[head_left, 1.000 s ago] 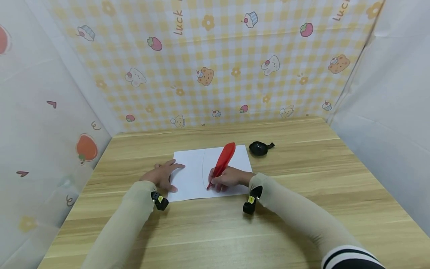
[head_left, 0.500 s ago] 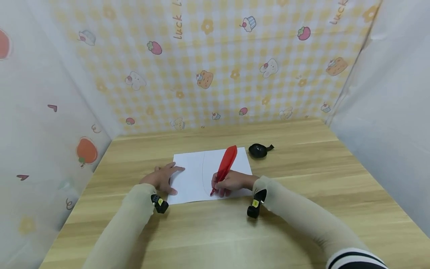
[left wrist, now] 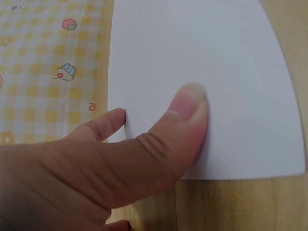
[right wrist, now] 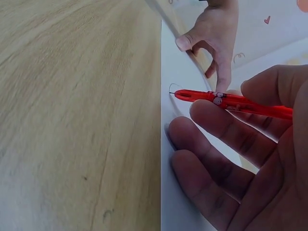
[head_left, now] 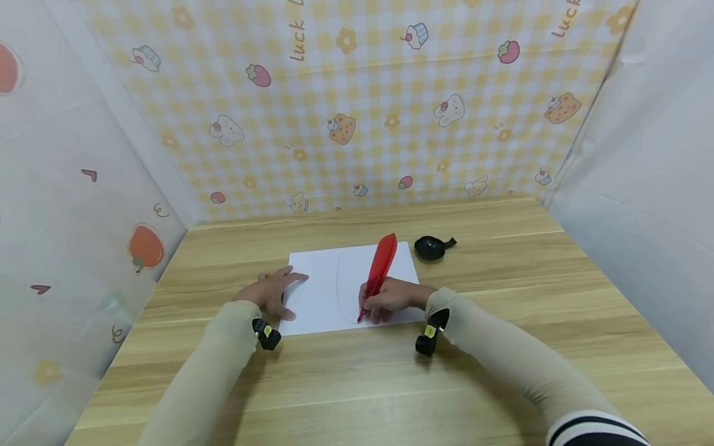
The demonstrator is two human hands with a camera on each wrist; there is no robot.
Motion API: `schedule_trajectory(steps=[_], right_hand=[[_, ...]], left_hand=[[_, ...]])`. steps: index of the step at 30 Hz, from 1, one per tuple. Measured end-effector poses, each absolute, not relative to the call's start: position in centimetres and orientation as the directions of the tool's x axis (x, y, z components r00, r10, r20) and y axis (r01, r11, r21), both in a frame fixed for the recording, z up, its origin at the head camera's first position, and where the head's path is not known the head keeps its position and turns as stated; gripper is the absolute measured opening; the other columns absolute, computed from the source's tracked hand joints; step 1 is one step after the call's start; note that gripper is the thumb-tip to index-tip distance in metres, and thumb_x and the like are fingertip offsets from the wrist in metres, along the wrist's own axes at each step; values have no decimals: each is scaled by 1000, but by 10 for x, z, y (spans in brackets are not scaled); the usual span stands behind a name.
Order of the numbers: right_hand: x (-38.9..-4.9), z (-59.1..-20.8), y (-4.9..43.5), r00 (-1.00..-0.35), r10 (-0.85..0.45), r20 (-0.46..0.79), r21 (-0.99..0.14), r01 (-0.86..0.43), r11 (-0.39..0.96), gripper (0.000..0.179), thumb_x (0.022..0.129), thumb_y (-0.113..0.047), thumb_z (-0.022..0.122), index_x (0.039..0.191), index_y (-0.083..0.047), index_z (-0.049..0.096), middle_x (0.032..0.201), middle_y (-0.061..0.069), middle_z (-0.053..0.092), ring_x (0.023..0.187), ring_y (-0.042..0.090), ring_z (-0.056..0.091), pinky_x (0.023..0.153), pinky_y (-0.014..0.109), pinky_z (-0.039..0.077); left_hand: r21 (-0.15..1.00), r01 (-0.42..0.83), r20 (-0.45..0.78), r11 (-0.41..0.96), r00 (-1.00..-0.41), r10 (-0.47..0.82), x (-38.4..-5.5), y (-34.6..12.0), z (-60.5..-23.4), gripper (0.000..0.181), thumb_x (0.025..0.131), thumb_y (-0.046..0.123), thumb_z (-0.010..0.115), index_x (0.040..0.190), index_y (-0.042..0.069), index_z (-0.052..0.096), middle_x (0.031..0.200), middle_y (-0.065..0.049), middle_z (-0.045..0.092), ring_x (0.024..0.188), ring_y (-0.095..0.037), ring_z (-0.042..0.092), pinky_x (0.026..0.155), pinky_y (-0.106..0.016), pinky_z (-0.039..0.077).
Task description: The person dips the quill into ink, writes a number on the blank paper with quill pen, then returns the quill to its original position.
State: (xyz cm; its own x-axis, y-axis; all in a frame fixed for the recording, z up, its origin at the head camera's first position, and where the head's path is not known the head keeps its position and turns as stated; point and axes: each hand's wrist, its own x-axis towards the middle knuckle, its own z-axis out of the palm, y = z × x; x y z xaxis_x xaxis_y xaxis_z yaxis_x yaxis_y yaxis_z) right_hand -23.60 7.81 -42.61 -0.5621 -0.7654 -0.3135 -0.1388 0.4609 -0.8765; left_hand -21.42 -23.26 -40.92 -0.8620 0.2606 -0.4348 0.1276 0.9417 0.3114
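Note:
A white sheet of paper lies on the wooden table. My right hand pinches a red pen topped by a red feather. In the right wrist view the pen's tip is at the paper, at the end of a thin dark line. That line curves down the sheet's middle and bends right near its lower edge. My left hand rests with spread fingers on the paper's left edge. The thumb presses the sheet in the left wrist view.
A black rounded object with a short tail lies behind the paper's right corner. A yellow checked cloth hangs behind the wooden table. White sheets hang at both sides.
My right hand has moved down and to the right with the pen, and the curved line has grown along the lower part of the paper. My left hand has stayed in place.

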Motion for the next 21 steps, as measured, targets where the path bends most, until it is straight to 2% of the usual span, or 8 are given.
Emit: schedule_trajectory(steps=[21], right_hand=[[-245, -431, 85, -579, -758, -299, -879, -143, 455, 11, 93, -11, 53, 99, -8, 62, 85, 7, 67, 71, 22, 66, 62, 32, 53]], left_hand=[[312, 118, -437, 943, -863, 253, -213, -231, -408, 89, 75, 28, 84, 150, 23, 35, 160, -17, 9, 132, -55, 19, 92, -70, 33]])
